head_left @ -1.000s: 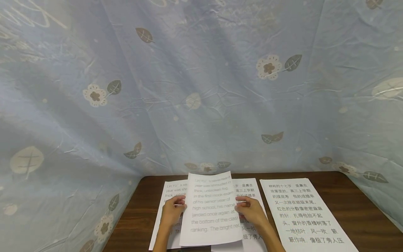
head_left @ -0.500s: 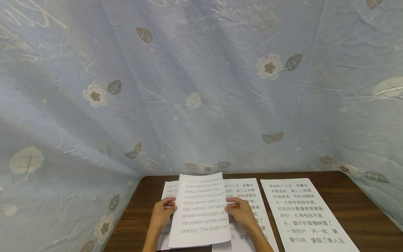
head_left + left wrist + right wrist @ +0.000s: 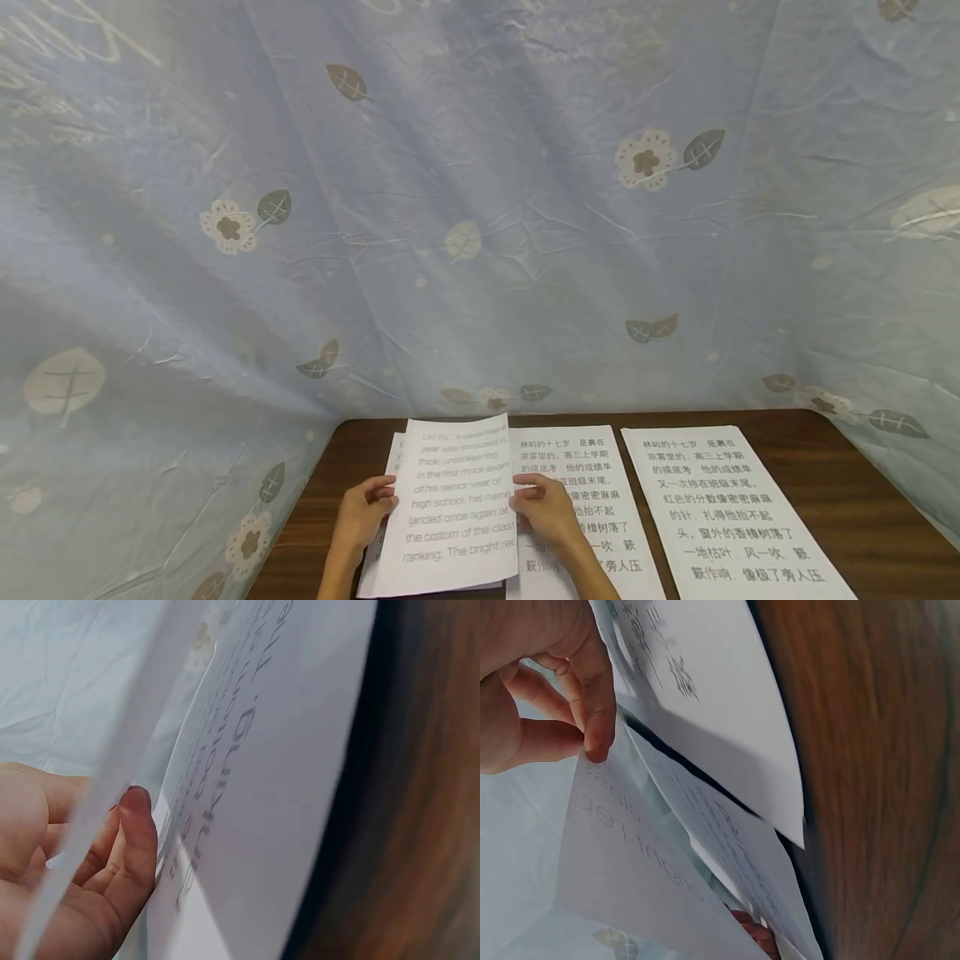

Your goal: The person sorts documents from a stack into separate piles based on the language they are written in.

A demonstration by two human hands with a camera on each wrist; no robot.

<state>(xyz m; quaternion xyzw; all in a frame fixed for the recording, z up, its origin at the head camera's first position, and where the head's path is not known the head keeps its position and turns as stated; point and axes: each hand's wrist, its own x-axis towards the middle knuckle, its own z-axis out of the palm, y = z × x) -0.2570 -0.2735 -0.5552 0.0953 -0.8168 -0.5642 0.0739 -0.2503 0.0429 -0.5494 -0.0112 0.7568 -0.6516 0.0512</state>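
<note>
Between both hands a sheet of paper [image 3: 453, 512] with English print is held above the table, tilted. My left hand [image 3: 362, 515] pinches its left edge, and my right hand [image 3: 549, 510] pinches the right edge. Beneath it lies another English-printed paper [image 3: 372, 557], mostly hidden. In the left wrist view the held sheet [image 3: 112, 772] stands apart from the printed paper [image 3: 292, 750] under it, with the left hand [image 3: 82, 870] at its edge. From the right wrist, thumb and fingers of the right hand [image 3: 555, 690] meet at the corner region of the raised sheet [image 3: 622, 855].
A paper with Chinese print [image 3: 573, 457] lies mid-table, partly under the right forearm. Another Chinese-printed paper [image 3: 723, 508] lies to its right. The dark wooden table [image 3: 810, 467] backs onto a blue patterned cloth [image 3: 525, 333].
Both hands have carried the English sheet leftwards, over the left paper. More of the middle Chinese paper shows now. The other papers stay where they were.
</note>
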